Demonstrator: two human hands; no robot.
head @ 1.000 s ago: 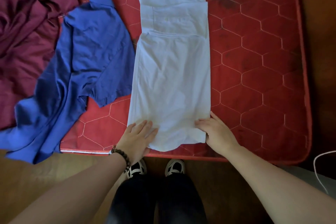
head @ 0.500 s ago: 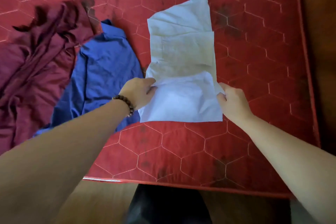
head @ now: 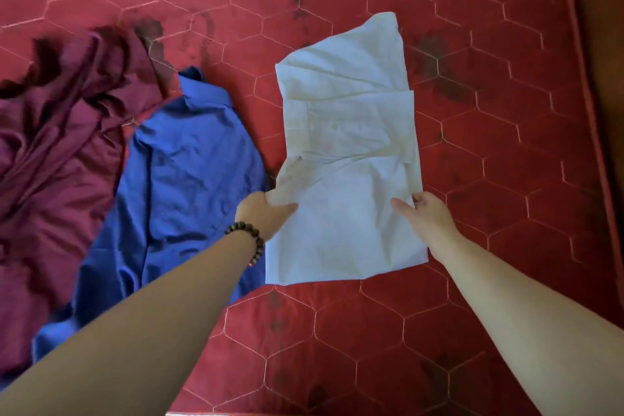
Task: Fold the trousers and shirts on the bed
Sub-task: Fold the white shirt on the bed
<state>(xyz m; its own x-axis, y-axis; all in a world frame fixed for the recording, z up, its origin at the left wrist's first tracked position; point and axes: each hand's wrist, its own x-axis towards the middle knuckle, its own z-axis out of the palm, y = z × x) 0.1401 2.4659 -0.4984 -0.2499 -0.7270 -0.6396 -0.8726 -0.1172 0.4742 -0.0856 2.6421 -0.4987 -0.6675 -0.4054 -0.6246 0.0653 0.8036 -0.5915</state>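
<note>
Left hand (head: 261, 213) pinches the white shirt (head: 347, 159) at its left edge, right hand (head: 427, 213) pinches the right edge — shirt partly folded on the red mattress (head: 506, 145). Blue shirt (head: 182, 186) lies just left, maroon garment (head: 57, 145) far left.

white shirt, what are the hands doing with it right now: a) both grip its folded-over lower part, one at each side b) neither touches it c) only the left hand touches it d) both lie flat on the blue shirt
a: the left hand grips the white shirt at its left edge and the right hand pinches its right edge, with the lower part doubled up over the middle.
</note>
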